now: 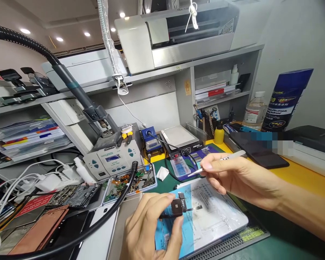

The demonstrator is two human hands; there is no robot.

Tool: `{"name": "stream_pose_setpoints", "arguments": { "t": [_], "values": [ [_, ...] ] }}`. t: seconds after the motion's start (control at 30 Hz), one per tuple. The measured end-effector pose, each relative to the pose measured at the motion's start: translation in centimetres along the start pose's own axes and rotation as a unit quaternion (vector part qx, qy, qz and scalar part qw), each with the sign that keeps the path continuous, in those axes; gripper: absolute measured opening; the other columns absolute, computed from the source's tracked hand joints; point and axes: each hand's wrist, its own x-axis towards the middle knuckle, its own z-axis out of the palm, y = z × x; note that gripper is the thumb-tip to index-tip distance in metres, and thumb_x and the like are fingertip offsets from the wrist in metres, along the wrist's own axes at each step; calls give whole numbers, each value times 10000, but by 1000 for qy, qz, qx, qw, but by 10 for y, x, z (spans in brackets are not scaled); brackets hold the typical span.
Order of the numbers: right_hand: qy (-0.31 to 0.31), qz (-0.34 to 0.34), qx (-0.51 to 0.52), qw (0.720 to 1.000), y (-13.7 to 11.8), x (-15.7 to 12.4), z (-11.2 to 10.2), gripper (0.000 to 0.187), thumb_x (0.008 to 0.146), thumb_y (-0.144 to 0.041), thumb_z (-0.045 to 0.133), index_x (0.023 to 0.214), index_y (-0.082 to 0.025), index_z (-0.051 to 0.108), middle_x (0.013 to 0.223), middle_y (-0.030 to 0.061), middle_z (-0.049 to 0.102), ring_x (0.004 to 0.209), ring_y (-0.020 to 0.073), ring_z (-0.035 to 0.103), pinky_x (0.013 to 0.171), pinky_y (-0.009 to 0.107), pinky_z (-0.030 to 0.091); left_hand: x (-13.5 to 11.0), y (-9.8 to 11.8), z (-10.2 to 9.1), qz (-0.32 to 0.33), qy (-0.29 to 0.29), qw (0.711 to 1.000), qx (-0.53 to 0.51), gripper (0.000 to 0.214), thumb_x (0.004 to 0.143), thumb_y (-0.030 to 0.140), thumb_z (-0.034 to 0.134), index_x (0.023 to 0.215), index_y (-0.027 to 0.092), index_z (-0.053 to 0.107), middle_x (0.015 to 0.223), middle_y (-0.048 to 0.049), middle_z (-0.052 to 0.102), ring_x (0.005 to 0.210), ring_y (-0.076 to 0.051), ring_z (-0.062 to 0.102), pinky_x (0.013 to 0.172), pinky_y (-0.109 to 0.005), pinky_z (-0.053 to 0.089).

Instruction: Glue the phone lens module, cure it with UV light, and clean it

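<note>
Between the thumb and fingers of my left hand [148, 227] is a small dark phone camera module [176, 207] with a flex cable sticking out on its right. My right hand [241, 177] is closed around metal tweezers [233, 155], their tips pointing left and down, apart from the module. Both hands are above a blue and white package [219, 213] lying on a grey textured mat [233, 242]. The back of the module is hidden by my fingers.
A parts tray [148, 186] and a soldering station [116, 159] stand behind my left hand. A black hose [108, 220] crosses the left side. Phone parts [73, 196] lie at left. At right are a phone [260, 150] and a blue spray can [287, 101].
</note>
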Motion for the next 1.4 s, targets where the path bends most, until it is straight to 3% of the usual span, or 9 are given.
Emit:
{"name": "stream_pose_setpoints", "arguments": {
  "t": [0.1, 0.33, 0.47, 0.63, 0.83, 1.17, 1.4],
  "values": [
    [-2, -1, -3, 1000, 1, -1, -1, 112, 750, -177, 811, 743, -117, 716, 575, -8, 621, 478, 80, 591, 432, 148, 502, 0, -1, -3, 26, -33, 999, 8, 440, 769, -2, 698, 1184, 107, 600, 1023, -83, 700, 968, -180, 624, 808, -311, 537],
    [-3, -6, -19, 1000, 2, -1, 0, 126, 756, -194, 815, 747, -122, 711, 576, -18, 618, 475, 73, 588, 436, 147, 492, 1, 0, -2, -7, -29, 1000, -3, 401, 797, 14, 677, 1172, 133, 599, 1012, -65, 691, 963, -170, 619, 826, -309, 536],
    [-30, -24, -97, 995, 5, -4, 1, 174, 735, -216, 838, 744, -116, 696, 559, -4, 651, 468, 97, 614, 445, 172, 494, 3, -1, -7, 5, -64, 998, 13, 406, 786, 27, 685, 1166, 139, 599, 1007, -60, 683, 949, -160, 622, 814, -278, 551],
    [-68, -26, -195, 978, 11, -9, 3, 208, 740, -249, 833, 796, -134, 669, 551, 15, 687, 483, 142, 648, 473, 222, 511, 3, -1, -7, -7, -59, 998, 21, 371, 801, 53, 677, 1149, 157, 601, 990, -51, 683, 938, -160, 630, 829, -279, 555],
    [-73, 0, -195, 978, 13, -9, 6, 230, 687, -242, 846, 736, -149, 641, 533, 0, 670, 468, 147, 637, 463, 235, 509, 3, -3, -7, 11, -61, 998, 27, 392, 786, 49, 690, 1153, 151, 596, 977, -58, 690, 932, -168, 640, 843, -283, 570],
    [-73, 4, -209, 975, 14, -11, 4, 217, 705, -245, 838, 730, -149, 645, 538, 0, 673, 480, 145, 640, 463, 229, 509, 0, -4, -8, 13, -61, 998, 18, 391, 778, 42, 697, 1147, 124, 598, 961, -79, 680, 910, -175, 648, 801, -295, 586],
    [-74, -1, -223, 972, 11, -12, 6, 213, 745, -278, 818, 727, -152, 646, 544, 8, 681, 472, 129, 618, 474, 225, 494, 2, -5, -6, 56, -65, 996, 30, 412, 765, 25, 703, 1152, 114, 596, 968, -99, 715, 921, -197, 666, 755, -316, 593]
  ]
}}
